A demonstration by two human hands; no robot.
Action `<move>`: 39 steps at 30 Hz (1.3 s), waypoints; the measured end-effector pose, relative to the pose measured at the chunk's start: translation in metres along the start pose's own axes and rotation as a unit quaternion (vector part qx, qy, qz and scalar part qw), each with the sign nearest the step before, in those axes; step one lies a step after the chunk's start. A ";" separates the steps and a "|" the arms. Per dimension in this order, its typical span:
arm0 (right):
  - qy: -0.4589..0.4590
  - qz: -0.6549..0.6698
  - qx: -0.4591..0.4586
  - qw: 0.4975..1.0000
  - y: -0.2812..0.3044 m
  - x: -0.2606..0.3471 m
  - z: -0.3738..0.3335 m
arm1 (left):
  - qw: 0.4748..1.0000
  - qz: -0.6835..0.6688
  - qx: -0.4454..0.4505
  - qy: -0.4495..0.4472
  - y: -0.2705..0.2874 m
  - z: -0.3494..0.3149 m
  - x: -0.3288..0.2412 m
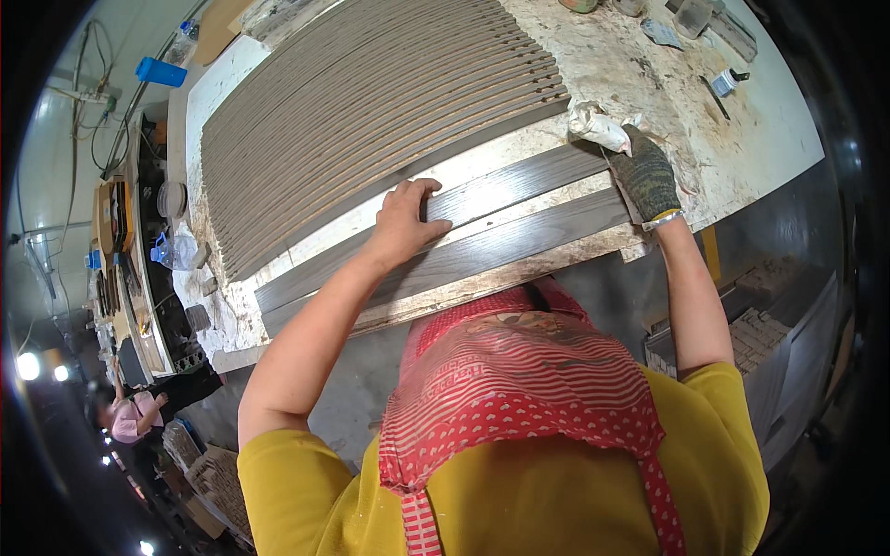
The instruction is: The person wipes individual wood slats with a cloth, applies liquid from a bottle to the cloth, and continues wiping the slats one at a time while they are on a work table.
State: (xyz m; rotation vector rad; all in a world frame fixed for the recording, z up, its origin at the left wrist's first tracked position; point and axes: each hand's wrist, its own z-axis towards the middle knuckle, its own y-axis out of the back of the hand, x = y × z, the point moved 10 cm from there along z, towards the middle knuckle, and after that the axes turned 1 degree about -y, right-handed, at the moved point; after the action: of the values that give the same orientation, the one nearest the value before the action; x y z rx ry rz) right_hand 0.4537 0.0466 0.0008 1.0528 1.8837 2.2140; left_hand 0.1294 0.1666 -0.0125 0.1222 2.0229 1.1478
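Two grey wood-grain slats lie side by side along the near edge of the worktable: the far slat (519,181) and the near slat (519,227). My bare left hand (405,222) straddles the far slat, thumb at its near edge and fingers at its far edge. At the slats' right ends, my right hand (646,171), in a dark knitted glove, closes on a crumpled white bundle (601,128). What the bundle contains is hidden. Beyond the slats, many similar grey slats (389,111) lie in close parallel rows.
The white worktable (751,153) is stained. A small bottle (726,82) and a dark thin tool (715,98) lie at its far right. A clear jug (174,252) and a blue bottle (160,71) stand left. Another person (137,415) is at far lower left. Stacked strips (760,334) sit right.
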 end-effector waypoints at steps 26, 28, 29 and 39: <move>0.173 -0.015 0.014 0.985 0.041 0.117 0.006 | 0.971 0.211 -0.104 -0.035 0.009 -0.067 0.037; 0.262 -0.159 0.071 0.949 -0.027 0.182 -0.035 | 0.973 0.202 -0.106 -0.030 0.013 -0.065 0.039; 0.326 -0.011 0.132 0.936 -0.071 0.168 -0.057 | 0.972 0.207 -0.108 -0.025 0.014 -0.063 0.037; 0.126 -0.029 0.051 0.990 0.020 0.117 -0.001 | 0.974 -0.011 -0.184 -0.128 0.043 -0.088 0.049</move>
State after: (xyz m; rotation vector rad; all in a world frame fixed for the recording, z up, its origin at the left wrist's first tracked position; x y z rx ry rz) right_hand 0.3714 0.0931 0.0722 0.7481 2.1158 2.3345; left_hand 0.0249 0.1528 0.0161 0.0572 1.5567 1.3956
